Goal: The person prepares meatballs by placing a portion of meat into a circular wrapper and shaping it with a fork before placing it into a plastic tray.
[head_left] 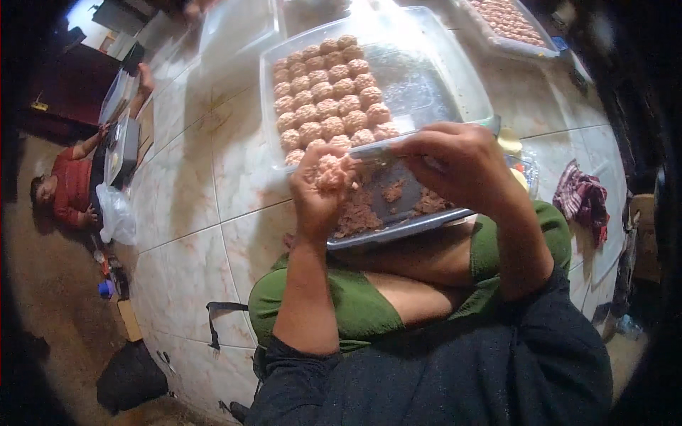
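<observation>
My left hand (317, 199) is curled around a rough pinkish-brown ball (332, 172) with a lumpy coating. My right hand (462, 160) is a little to its right, fingers bent and pressed together; whatever they may hold is hidden. Beneath both hands lies a dark tray (398, 239) with loose brown crumbly mixture (359, 215) in it. Just beyond, several similar balls (322, 90) stand in rows in the left part of a clear plastic tub (474, 85). The tray rests against my crossed legs.
Another tub (522, 48) full of small pinkish pieces stands far right. A checked cloth (582, 199) lies on the tiled floor (186, 234) at right. At far left, a person in red (67, 186) sits by a grey box (124, 149) and white plastic bag (116, 214).
</observation>
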The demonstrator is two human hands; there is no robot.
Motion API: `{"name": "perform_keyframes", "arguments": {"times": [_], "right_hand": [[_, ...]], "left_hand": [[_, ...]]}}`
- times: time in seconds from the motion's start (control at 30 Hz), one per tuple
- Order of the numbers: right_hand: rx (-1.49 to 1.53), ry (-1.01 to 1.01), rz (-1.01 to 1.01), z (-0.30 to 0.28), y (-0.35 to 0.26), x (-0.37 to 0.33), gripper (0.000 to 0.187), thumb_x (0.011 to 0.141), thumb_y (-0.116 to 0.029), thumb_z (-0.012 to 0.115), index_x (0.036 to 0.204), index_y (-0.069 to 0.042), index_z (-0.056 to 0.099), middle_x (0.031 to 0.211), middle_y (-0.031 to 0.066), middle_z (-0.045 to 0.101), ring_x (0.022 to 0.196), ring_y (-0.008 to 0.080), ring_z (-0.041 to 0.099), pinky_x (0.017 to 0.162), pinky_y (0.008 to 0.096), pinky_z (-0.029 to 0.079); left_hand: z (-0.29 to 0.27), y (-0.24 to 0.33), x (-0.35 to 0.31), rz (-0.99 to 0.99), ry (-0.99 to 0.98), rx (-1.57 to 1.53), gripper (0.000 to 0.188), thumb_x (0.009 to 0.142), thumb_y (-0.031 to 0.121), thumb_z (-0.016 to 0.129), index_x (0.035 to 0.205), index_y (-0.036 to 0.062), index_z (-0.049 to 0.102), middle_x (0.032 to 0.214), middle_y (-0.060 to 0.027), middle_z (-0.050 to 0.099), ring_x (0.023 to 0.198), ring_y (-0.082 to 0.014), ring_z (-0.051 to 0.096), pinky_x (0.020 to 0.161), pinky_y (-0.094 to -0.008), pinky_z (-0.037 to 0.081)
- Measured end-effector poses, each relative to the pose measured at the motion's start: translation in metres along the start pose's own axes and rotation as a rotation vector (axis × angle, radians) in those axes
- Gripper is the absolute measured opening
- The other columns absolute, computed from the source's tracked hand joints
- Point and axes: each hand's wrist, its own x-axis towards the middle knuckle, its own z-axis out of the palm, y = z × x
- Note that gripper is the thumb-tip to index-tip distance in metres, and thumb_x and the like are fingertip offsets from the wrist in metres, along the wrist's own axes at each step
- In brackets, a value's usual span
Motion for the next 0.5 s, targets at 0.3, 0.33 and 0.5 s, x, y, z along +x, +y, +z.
{"name": "perform_keyframes", "arguments": {"times": [0.3, 0.33, 0.5], "right_hand": [[0.12, -0.016, -0.007, 0.015, -0.017, 0.001, 0.014, 0.078, -0.005, 0.066, 0.091, -0.006, 0.068, 0.081, 0.0085, 0.064, 0.066, 0.0239, 0.063, 0.058, 0.0315, 0.052], [0.048, -0.051, 0.025, 0.006, -0.019, 0.002, 0.013, 0.078, -0.005, 0.067, 0.091, -0.006, 0.068, 0.082, 0.0084, 0.064, 0.066, 0.0236, 0.064, 0.058, 0.0312, 0.052], [0.034, 0.069, 0.104, -0.016, -0.02, -0.001, 0.015, 0.077, -0.001, 0.068, 0.091, -0.004, 0.068, 0.08, 0.0079, 0.065, 0.066, 0.0159, 0.064, 0.057, 0.0274, 0.051]], "left_hand": [[-0.005, -0.003, -0.007, 0.045, -0.077, -0.075, 0.02, 0.08, 0.014, 0.071, 0.09, 0.0023, 0.057, 0.079, 0.0003, 0.056, 0.073, -0.0072, 0.056, 0.06, -0.0226, 0.049], [-0.004, -0.003, -0.006, -0.002, -0.065, -0.169, 0.023, 0.081, 0.018, 0.073, 0.089, 0.0029, 0.057, 0.078, 0.0006, 0.056, 0.072, -0.0068, 0.055, 0.06, -0.0224, 0.048], [-0.002, -0.001, -0.003, -0.103, -0.01, -0.121, 0.02, 0.08, 0.01, 0.073, 0.089, 0.0043, 0.055, 0.082, 0.001, 0.054, 0.072, -0.0064, 0.053, 0.063, -0.023, 0.048]]}}
